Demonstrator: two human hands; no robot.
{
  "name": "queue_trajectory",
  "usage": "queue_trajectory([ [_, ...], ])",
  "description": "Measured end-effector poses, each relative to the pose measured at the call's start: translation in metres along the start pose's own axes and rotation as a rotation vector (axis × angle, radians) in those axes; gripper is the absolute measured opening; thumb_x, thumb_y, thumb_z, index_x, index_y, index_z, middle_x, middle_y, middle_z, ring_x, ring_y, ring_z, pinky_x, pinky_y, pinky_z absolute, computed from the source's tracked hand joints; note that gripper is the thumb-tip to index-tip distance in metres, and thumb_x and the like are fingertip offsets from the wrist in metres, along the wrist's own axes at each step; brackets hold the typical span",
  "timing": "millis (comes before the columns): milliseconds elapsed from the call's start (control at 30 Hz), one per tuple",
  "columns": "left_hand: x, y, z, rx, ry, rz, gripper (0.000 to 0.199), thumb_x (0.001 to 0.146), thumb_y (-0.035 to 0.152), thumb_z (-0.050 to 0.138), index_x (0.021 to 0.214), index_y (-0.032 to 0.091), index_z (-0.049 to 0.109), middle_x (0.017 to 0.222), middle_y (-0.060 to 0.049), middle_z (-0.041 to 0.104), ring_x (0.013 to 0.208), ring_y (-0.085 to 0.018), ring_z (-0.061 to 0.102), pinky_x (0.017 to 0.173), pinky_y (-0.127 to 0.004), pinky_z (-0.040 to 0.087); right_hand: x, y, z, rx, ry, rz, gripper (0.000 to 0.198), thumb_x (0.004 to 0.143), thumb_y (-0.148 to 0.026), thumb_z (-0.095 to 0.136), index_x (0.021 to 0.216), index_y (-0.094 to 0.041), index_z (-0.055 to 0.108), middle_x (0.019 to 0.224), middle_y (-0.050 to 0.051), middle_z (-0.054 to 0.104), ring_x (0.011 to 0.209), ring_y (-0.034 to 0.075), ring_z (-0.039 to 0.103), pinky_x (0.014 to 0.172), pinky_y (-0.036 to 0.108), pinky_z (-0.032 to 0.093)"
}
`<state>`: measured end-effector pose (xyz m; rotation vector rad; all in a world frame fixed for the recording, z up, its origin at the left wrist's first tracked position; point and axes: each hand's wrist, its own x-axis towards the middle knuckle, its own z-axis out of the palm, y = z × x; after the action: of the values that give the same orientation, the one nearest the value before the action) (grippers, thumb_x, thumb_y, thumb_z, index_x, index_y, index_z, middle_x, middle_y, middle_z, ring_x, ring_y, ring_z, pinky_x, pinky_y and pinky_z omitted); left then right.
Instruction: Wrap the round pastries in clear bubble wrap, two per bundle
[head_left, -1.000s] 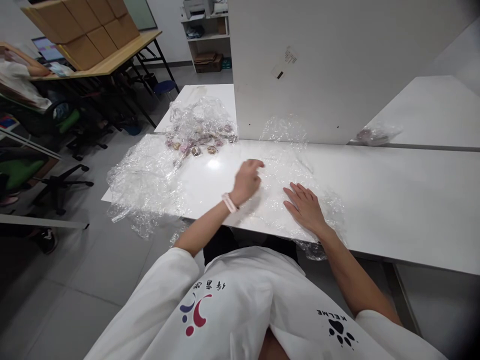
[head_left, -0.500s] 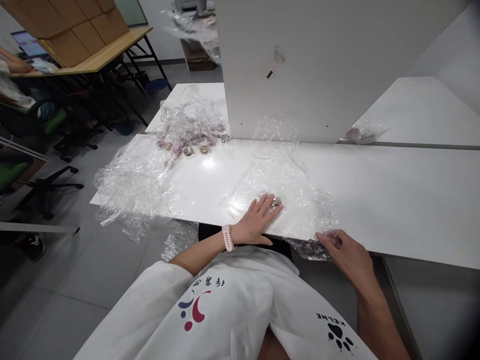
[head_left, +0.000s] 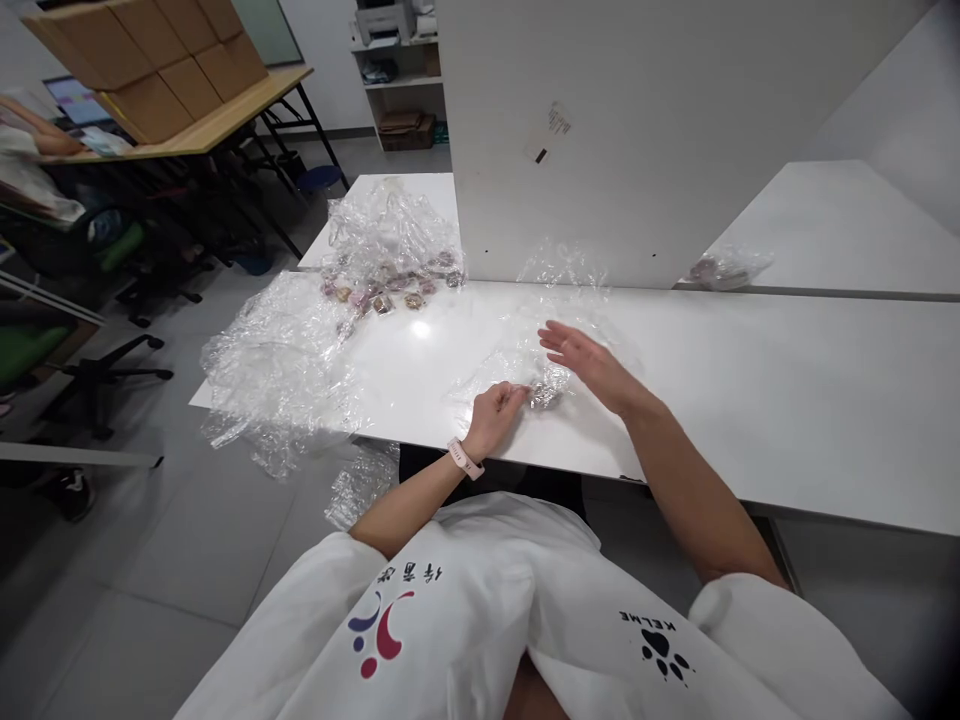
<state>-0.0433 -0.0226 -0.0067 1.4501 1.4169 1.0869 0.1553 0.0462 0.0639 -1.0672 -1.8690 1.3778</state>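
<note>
On the white table, a small dark, shiny item point(head_left: 544, 396) lies in clear plastic film point(head_left: 491, 372); its kind cannot be made out. My left hand point(head_left: 495, 418), with a pale pink band on the wrist, is closed, thumb and fingers pinching the film at the item's left side. Just beyond and to the right, my right hand point(head_left: 592, 368) is held over the film with its fingers stretched out and nothing gripped. More film point(head_left: 566, 265) spreads away towards the upright white panel.
Several small wrapped pieces point(head_left: 382, 304) lie at the back left beside crumpled film point(head_left: 274, 345) that hangs over the table edge. A wrapped bundle point(head_left: 726, 270) rests by the white panel point(head_left: 555, 200). A co-worker's arm point(head_left: 45, 135) shows near cardboard boxes point(head_left: 161, 100).
My right hand has come from the table's front edge up and left over the film. My left hand went from lying flat to pinching. The film's near right part is now folded in.
</note>
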Motion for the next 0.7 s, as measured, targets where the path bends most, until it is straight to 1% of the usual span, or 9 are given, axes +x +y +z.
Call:
queue_trajectory([
  [133,0.021,0.002,-0.008,-0.111,0.016,-0.174,0.035,0.086,0.034,0.062,0.059,0.019,0.045,0.058,0.002,0.052,0.062,-0.013,0.056,0.064,-0.027,0.047,-0.009,0.036,0.014,-0.538,-0.198,-0.074,0.076,0.084,-0.066,0.062,0.150,-0.035,0.043,0.158,0.004,0.040,0.146,0.032,0.035,0.119,0.057,0.029],
  [233,0.027,0.012,-0.019,-0.028,-0.025,-0.260,0.019,0.081,0.025,0.064,0.070,0.018,0.050,0.070,-0.001,0.059,0.065,-0.015,0.060,0.065,-0.030,0.050,-0.014,0.057,0.024,-0.638,-0.115,-0.150,0.051,0.094,-0.043,0.055,0.143,-0.032,0.050,0.150,0.003,0.051,0.139,0.028,0.046,0.116,0.054,0.034],
  [267,0.027,0.018,-0.023,0.059,0.016,-0.209,0.009,0.080,0.022,0.063,0.080,0.018,0.055,0.082,-0.004,0.064,0.072,-0.018,0.063,0.069,-0.033,0.052,-0.013,0.060,0.027,-0.639,-0.072,-0.156,0.045,0.096,-0.035,0.051,0.140,-0.031,0.053,0.145,0.004,0.056,0.134,0.027,0.050,0.112,0.052,0.038],
  [300,0.024,0.025,-0.026,0.160,0.061,-0.106,0.015,0.079,0.018,0.062,0.093,0.017,0.057,0.097,-0.008,0.066,0.083,-0.021,0.065,0.076,-0.037,0.053,-0.012,0.062,0.029,-0.642,-0.043,-0.153,0.042,0.096,-0.029,0.048,0.137,-0.030,0.056,0.139,0.004,0.061,0.129,0.026,0.054,0.108,0.050,0.043],
  [367,0.018,0.035,-0.031,0.336,0.050,0.189,0.041,0.077,0.015,0.064,0.117,0.019,0.055,0.125,-0.012,0.062,0.112,-0.026,0.061,0.096,-0.044,0.048,-0.008,0.059,0.030,-0.658,-0.020,-0.127,0.039,0.094,-0.027,0.049,0.132,-0.027,0.060,0.130,0.007,0.066,0.121,0.028,0.059,0.100,0.048,0.047],
  [433,0.013,0.039,-0.034,0.417,-0.131,0.382,0.055,0.077,0.017,0.068,0.129,0.021,0.051,0.136,-0.011,0.058,0.127,-0.028,0.053,0.108,-0.047,0.040,-0.007,0.050,0.029,-0.629,-0.029,-0.081,0.037,0.093,-0.030,0.053,0.129,-0.026,0.062,0.121,0.008,0.069,0.113,0.029,0.062,0.095,0.047,0.049],
  [467,0.012,0.038,-0.035,0.426,-0.226,0.380,0.056,0.078,0.020,0.069,0.131,0.022,0.050,0.133,-0.011,0.061,0.124,-0.028,0.055,0.107,-0.047,0.040,-0.008,0.046,0.028,-0.579,-0.044,-0.042,0.037,0.093,-0.034,0.055,0.128,-0.027,0.061,0.113,0.007,0.071,0.106,0.028,0.064,0.091,0.045,0.050],
  [600,0.023,0.020,-0.036,0.359,-0.313,0.034,0.038,0.092,0.030,0.058,0.128,0.019,0.051,0.090,-0.005,0.070,0.082,-0.021,0.066,0.076,-0.034,0.050,-0.015,0.034,0.027,-0.142,-0.134,0.209,0.049,0.086,-0.051,0.065,0.128,-0.028,0.055,0.086,0.000,0.068,0.076,0.019,0.065,0.070,0.034,0.055],
  [700,0.032,0.016,-0.031,0.509,-0.228,-0.021,0.030,0.090,0.027,0.060,0.118,0.018,0.056,0.088,-0.005,0.068,0.082,-0.022,0.065,0.072,-0.033,0.050,-0.012,0.038,0.031,0.061,-0.051,0.389,0.054,0.077,-0.055,0.074,0.118,-0.025,0.055,0.080,-0.001,0.063,0.062,0.014,0.059,0.058,0.030,0.054],
])
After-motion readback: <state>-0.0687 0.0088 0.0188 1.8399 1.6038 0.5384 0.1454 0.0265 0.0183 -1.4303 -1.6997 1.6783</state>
